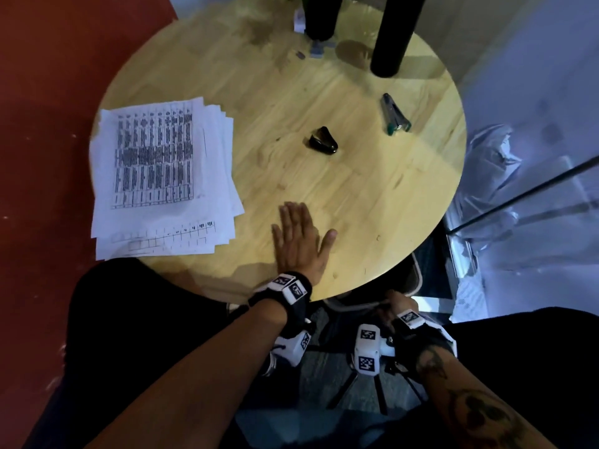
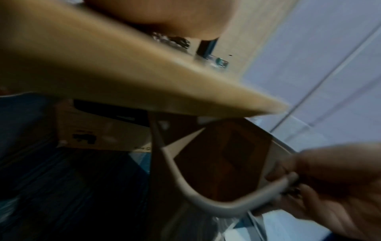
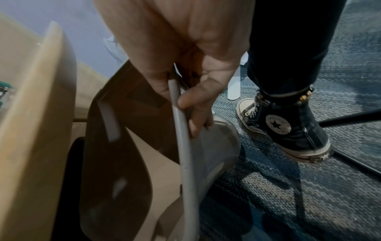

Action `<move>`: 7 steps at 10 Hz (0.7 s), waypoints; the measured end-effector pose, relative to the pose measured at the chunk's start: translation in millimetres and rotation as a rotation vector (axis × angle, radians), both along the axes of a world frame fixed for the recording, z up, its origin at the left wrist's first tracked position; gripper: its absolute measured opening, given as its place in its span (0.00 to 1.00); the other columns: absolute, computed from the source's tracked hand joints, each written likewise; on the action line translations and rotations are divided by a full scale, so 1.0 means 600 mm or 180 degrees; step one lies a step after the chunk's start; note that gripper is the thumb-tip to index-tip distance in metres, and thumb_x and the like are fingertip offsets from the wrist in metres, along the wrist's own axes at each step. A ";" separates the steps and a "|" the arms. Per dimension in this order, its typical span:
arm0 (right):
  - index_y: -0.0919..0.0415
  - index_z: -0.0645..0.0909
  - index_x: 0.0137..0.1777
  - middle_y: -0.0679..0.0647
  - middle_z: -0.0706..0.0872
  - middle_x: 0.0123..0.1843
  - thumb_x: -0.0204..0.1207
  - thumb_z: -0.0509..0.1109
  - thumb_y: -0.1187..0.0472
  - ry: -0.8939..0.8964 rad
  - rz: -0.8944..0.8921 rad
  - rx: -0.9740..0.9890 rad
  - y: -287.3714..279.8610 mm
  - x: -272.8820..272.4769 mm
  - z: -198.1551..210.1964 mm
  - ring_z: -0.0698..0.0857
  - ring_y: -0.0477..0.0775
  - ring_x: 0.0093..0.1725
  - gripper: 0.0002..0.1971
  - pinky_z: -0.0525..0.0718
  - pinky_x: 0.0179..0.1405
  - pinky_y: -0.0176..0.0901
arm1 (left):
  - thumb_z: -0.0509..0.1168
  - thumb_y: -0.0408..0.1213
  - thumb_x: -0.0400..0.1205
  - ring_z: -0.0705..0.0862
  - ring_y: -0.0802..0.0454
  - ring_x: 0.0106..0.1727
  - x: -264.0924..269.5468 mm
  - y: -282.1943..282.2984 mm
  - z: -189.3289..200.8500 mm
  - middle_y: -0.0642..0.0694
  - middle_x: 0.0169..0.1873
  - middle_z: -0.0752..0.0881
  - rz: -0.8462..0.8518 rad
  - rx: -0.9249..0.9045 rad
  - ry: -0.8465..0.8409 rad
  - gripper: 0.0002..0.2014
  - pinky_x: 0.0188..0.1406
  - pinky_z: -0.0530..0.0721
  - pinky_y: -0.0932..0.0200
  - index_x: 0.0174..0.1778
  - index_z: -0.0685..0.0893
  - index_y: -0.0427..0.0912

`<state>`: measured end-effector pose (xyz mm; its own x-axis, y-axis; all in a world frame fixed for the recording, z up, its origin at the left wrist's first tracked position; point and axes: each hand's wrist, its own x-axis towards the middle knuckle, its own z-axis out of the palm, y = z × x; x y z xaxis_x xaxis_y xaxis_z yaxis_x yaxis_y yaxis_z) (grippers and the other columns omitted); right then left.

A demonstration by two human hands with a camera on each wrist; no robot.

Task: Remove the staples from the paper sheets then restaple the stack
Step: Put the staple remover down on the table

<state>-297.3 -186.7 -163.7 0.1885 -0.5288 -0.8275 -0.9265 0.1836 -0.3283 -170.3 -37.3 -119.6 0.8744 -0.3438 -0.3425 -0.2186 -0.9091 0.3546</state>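
A fanned stack of printed paper sheets (image 1: 162, 176) lies at the left edge of the round wooden table (image 1: 356, 196). The black staple remover (image 1: 323, 142) sits mid-table, and a stapler (image 1: 394, 114) with green ends lies to its right; the left wrist view shows the stapler (image 2: 220, 62) blurred. My left hand (image 1: 308, 222) rests flat on the tabletop, fingers straight, to the right of the sheets and holding nothing. Below the table's near edge, my right hand (image 1: 393, 303) grips the grey metal tube of a chair frame (image 3: 183, 146), with my fingers (image 3: 198, 104) curled round it.
Two black posts (image 1: 393, 34) stand on the far side of the table, with small grey and white items (image 1: 319, 48) beside them. A glass panel (image 1: 534, 189) borders the right. My dark sneaker (image 3: 288, 130) and thin black tripod legs (image 3: 350, 119) are on the blue carpet.
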 end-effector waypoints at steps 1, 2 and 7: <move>0.65 0.76 0.64 0.66 0.83 0.59 0.80 0.64 0.61 0.0071 0.0537 -0.0209 0.003 -0.007 -0.005 0.82 0.64 0.59 0.15 0.80 0.56 0.47 | 0.20 0.75 0.68 0.34 0.54 0.82 0.008 0.011 -0.005 0.50 0.81 0.36 -0.0296 -0.0957 0.0037 0.50 0.78 0.34 0.56 0.81 0.36 0.44; 0.65 0.74 0.68 0.66 0.83 0.60 0.80 0.64 0.63 0.0102 0.0542 -0.0216 0.001 -0.003 0.006 0.82 0.64 0.60 0.17 0.79 0.53 0.45 | 0.27 0.69 0.76 0.44 0.47 0.84 0.087 0.035 -0.005 0.40 0.83 0.47 0.0362 -0.1122 -0.0326 0.47 0.82 0.40 0.56 0.83 0.49 0.37; 0.64 0.75 0.35 0.49 0.80 0.13 0.76 0.65 0.68 -0.0062 -0.0468 0.0493 -0.045 -0.012 0.018 0.83 0.48 0.20 0.08 0.84 0.25 0.37 | 0.38 0.58 0.86 0.36 0.57 0.83 0.064 0.033 0.034 0.53 0.83 0.39 -0.1684 -0.0252 0.0669 0.31 0.80 0.34 0.46 0.83 0.44 0.49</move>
